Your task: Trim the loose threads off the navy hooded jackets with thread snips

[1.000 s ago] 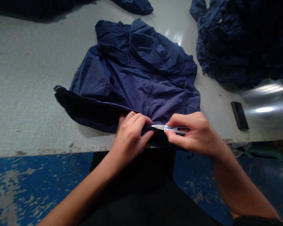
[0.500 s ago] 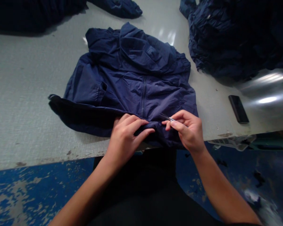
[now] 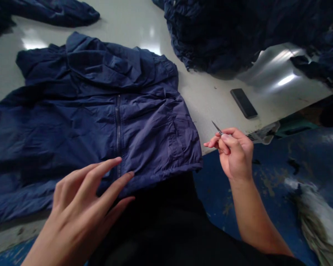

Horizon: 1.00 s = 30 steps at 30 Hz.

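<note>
A navy zip-front jacket (image 3: pixel 100 114) lies spread flat on the pale table (image 3: pixel 208 99), its hem at the near edge. My left hand (image 3: pixel 83 207) hovers open over the hem near the bottom of the zipper (image 3: pixel 118 129), fingers spread and holding nothing. My right hand (image 3: pixel 234 153) is off the table's edge to the right of the jacket, pinching small thread snips (image 3: pixel 218 128) whose thin blade points up and left.
A heap of dark navy garments (image 3: pixel 233 29) fills the back right of the table, and another garment (image 3: pixel 52 13) lies at the back left. A black phone (image 3: pixel 243 103) rests on the table right of the jacket. Worn blue floor (image 3: pixel 280 177) lies below.
My left hand has let go of the hem and opened. My right hand has drawn the snips away from the jacket to the right. The view has shifted, so the jacket sits further left.
</note>
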{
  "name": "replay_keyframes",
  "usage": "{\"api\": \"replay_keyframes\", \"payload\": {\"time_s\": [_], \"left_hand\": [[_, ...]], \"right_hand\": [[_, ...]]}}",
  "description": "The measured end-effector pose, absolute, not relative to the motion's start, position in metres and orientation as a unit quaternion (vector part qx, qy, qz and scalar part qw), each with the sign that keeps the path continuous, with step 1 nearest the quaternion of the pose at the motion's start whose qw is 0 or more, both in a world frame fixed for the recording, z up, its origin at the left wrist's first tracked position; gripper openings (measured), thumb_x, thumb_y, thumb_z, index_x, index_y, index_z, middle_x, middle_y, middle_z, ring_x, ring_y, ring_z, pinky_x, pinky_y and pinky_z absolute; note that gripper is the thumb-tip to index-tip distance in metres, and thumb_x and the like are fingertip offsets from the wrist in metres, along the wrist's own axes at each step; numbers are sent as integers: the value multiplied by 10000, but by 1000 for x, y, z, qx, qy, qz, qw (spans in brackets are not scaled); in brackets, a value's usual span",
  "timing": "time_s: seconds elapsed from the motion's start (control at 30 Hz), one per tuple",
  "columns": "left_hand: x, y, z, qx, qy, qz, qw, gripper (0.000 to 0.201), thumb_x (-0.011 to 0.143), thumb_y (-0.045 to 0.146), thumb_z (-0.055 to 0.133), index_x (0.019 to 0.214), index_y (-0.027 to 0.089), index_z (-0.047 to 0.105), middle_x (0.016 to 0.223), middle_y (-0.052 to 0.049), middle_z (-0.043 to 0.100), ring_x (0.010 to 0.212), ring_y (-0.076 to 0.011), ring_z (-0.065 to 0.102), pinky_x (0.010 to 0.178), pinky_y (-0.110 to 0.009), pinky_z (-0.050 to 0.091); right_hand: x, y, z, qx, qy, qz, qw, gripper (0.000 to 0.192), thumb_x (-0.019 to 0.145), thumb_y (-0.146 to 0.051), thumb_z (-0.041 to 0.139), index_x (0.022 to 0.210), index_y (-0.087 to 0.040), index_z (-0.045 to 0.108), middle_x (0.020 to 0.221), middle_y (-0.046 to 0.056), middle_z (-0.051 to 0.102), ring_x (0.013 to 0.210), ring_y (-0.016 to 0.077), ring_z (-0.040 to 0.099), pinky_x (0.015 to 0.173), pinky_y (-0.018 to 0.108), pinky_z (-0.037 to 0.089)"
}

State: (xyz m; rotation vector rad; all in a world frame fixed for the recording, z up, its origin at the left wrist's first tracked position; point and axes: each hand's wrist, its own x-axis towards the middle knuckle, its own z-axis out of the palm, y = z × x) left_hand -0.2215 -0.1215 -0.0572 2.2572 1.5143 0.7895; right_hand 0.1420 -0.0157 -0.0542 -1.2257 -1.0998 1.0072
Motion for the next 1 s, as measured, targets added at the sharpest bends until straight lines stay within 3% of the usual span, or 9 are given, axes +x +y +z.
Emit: {"api": "replay_keyframes", "payload": {"time_s": [0.07, 0.17, 0.27, 0.37, 0.53, 0.67, 0.77, 0.87, 1.0], "left_hand": [[-218, -105, -63, 815, 499, 254, 149, 373, 956, 328, 674, 1305, 457, 701, 1329, -7, 741, 1186, -422, 662, 1093, -696, 425], [-214, -71, -58, 792, 523, 236, 209, 121, 1033, 317, 625, 1102, 324, 725, 966, 24, 788, 854, -228, 727, 856, -409, 558], [-210, -33, -44, 750, 578, 202, 251, 275, 1069, 432, 568, 937, 255, 732, 733, 50, 683, 638, -145, 601, 633, -285, 449], [-209, 3, -37, 760, 574, 185, 242, 332, 1061, 459, 571, 896, 223, 735, 712, 45, 647, 648, -145, 580, 630, -271, 424], [-219, 36, -45, 766, 577, 200, 199, 284, 1074, 443, 574, 959, 225, 714, 865, 16, 690, 822, -195, 676, 789, -313, 507], [-226, 20, -42, 760, 589, 238, 134, 276, 1123, 391, 460, 1070, 221, 670, 1020, -43, 676, 1012, -260, 673, 947, -399, 526], [-222, -9, -32, 808, 539, 223, 86, 279, 1115, 386, 499, 1278, 189, 613, 1223, -87, 669, 1201, -295, 622, 1080, -452, 489], [-212, -42, -25, 870, 446, 183, 103, 437, 1071, 435, 611, 1434, 199, 550, 1275, -97, 686, 1156, -282, 635, 1015, -432, 508], [-201, -76, -28, 901, 381, 157, 134, 233, 1069, 410, 622, 1241, 266, 685, 1128, -44, 722, 994, -253, 629, 888, -404, 472]], "right_hand": [[142, -30, -53, -521, -462, 446, 563, 54, 950, -264, 654, 1003, -252, 655, 556, -92, 477, 643, 199, 694, 784, 449, 663], [124, -55, -45, -499, -491, 489, 521, 123, 989, -312, 657, 1095, -250, 660, 682, -33, 644, 678, 208, 714, 720, 412, 644], [101, -67, -38, -483, -552, 515, 443, 160, 979, -342, 712, 1089, -230, 685, 852, 27, 753, 659, 173, 682, 579, 311, 557], [86, -49, -45, -486, -582, 512, 404, 152, 989, -356, 713, 1032, -213, 684, 894, 29, 761, 641, 137, 655, 568, 273, 516], [80, 14, -66, -447, -486, 571, 487, 121, 974, -331, 698, 976, -215, 664, 572, -64, 579, 793, 212, 770, 847, 365, 621], [93, 41, -63, -419, -366, 686, 469, 154, 915, -354, 702, 903, -205, 668, 564, -54, 544, 836, 249, 777, 880, 466, 673], [111, 39, -49, -426, -320, 712, 457, 210, 907, -406, 677, 907, -196, 688, 588, -42, 531, 848, 257, 776, 800, 437, 697], [127, 23, -35, -444, -341, 633, 535, 184, 929, -373, 663, 910, -195, 705, 624, -21, 577, 868, 261, 778, 717, 385, 692], [137, -2, -31, -453, -394, 568, 563, 77, 950, -275, 659, 945, -209, 699, 634, -14, 636, 864, 277, 793, 757, 424, 685]]}}
